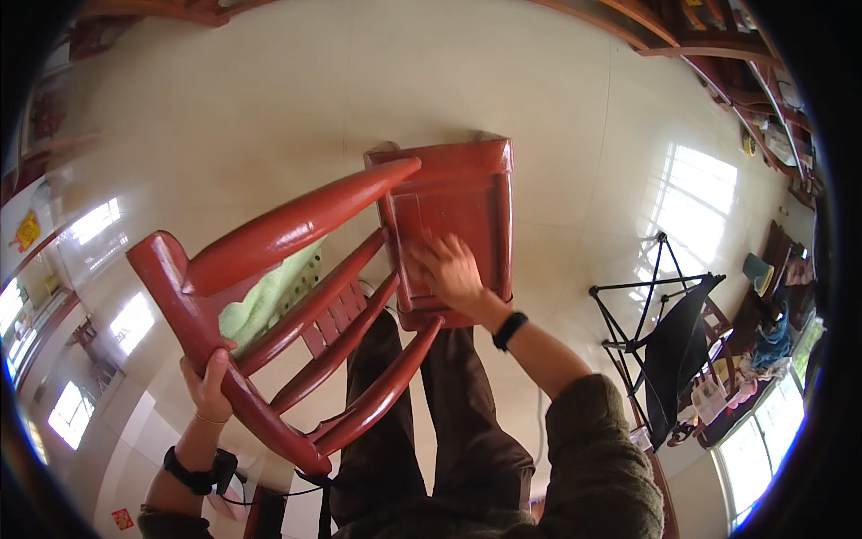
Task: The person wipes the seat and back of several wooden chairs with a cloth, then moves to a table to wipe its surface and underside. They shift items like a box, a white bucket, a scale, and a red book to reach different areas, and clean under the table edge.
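Observation:
A red-painted wooden chair (296,236) is tilted in front of me, its slatted back toward the lower left and its panelled seat (448,209) at the centre. My left hand (209,381) grips the thick top rail of the chair's back at the lower left. My right hand (452,273) lies over the lower part of the seat, slightly blurred, with fingers apart; whether the fingertips touch the surface I cannot tell. A green cloth with dark dots (276,296) shows through the gaps of the back. Both my wrists wear dark bands.
Right of the chair stands a black folding frame with dark fabric (677,357). Behind it are a green bucket (759,273) and piled cloth items (771,343). Wooden furniture (714,50) lines the upper right edge. My legs are just below the seat.

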The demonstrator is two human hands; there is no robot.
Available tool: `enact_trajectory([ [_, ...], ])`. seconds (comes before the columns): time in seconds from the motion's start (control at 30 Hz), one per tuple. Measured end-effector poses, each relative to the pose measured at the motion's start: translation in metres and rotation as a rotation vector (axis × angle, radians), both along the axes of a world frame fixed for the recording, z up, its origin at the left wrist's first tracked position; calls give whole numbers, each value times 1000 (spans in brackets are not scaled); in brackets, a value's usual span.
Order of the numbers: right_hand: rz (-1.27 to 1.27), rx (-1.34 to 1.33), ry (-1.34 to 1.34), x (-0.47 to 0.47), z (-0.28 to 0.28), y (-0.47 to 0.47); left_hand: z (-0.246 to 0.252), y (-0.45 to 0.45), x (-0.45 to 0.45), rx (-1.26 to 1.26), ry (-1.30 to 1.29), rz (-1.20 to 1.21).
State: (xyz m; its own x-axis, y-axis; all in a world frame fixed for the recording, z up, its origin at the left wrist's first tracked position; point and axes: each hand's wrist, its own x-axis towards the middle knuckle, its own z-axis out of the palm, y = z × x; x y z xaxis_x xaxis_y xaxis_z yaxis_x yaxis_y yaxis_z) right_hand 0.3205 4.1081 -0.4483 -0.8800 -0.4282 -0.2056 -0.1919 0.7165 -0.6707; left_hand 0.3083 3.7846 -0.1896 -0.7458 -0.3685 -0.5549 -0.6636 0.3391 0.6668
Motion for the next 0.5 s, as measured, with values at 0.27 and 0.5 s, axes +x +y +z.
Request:
enact_trajectory([
  [0.27,334,359,305,-72,-74,-28,-6,-8,10,-38,34,-23],
  [0.5,-57,853,3,-63,-23,79,-1,-8,6,17,16,-41],
])
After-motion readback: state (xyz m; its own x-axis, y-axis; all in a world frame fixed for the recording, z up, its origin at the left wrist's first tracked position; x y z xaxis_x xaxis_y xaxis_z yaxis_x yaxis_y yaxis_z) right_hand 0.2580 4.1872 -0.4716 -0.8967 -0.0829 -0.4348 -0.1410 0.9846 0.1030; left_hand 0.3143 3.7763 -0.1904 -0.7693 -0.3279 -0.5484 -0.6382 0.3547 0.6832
